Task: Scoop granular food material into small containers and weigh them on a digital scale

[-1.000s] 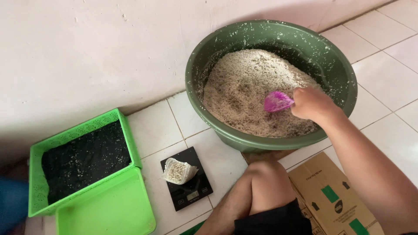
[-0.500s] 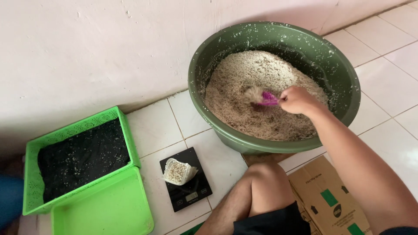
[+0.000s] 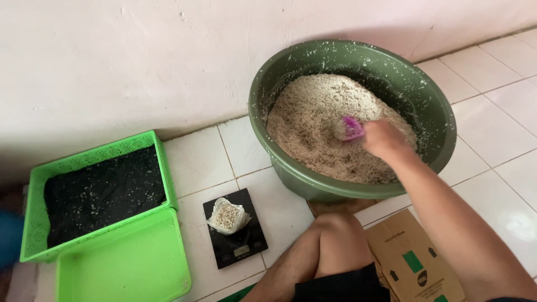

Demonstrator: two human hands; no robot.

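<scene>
Since the earlier frames our right hand (image 3: pixel 386 138) has pushed further left across the green basin (image 3: pixel 430 106), fingers closed around a small pink scoop (image 3: pixel 351 128) dug into the pale grainy mix (image 3: pixel 313 120). Blur hides the exact grip, probably at its rear end. We judge the mix loose, light and spill-prone. Our left hand is out of sight.

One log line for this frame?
right hand: holds small pink scoop | in pale grain mix, round green plastic basin | left hand: unseen
</scene>
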